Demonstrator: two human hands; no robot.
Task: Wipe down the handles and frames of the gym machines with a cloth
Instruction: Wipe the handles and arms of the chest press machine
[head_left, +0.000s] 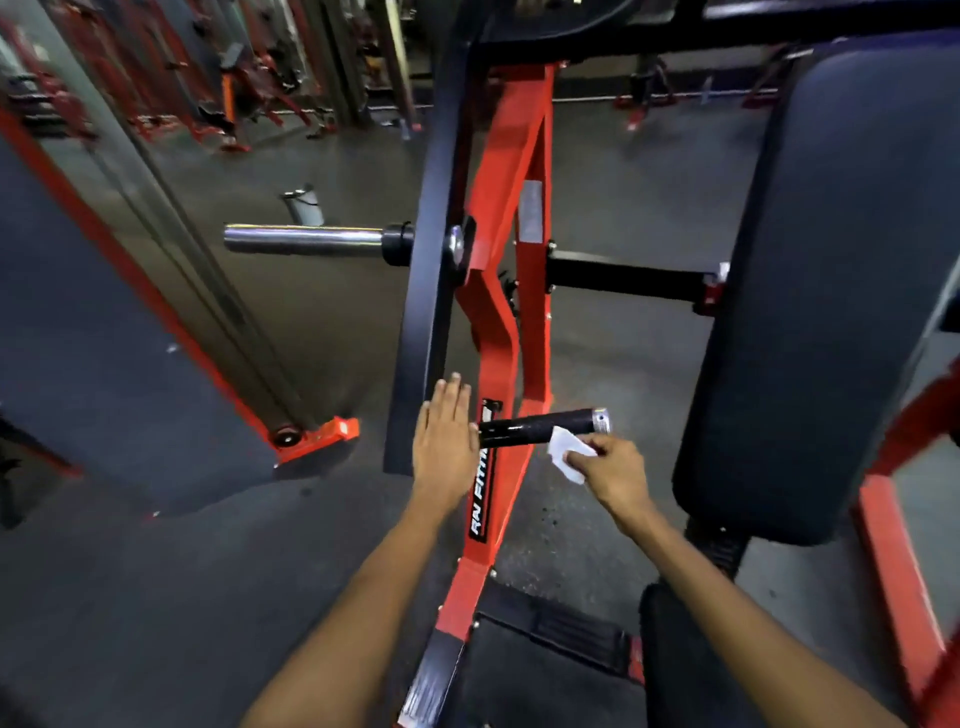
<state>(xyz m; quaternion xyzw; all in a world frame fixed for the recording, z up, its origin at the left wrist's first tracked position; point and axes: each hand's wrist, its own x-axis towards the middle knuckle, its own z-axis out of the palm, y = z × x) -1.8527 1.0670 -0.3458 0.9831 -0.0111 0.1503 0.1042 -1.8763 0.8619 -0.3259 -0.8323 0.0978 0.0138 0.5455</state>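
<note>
A red and black gym machine frame (501, 332) rises through the middle of the view. A short black handle (535, 427) with a silver end cap sticks out to the right from its lower part. My right hand (608, 470) pinches a small white cloth (569, 452) against the underside of that handle near its free end. My left hand (445, 436) lies flat with straight fingers against the black upright bar of the machine, just left of the handle's base.
A large black back pad (831, 291) stands at the right on a black arm (628, 278). A chrome weight peg (306, 239) juts left from the frame. Another red-framed machine (119, 322) fills the left. Dark rubber floor (156, 597) lies below; more machines stand far back.
</note>
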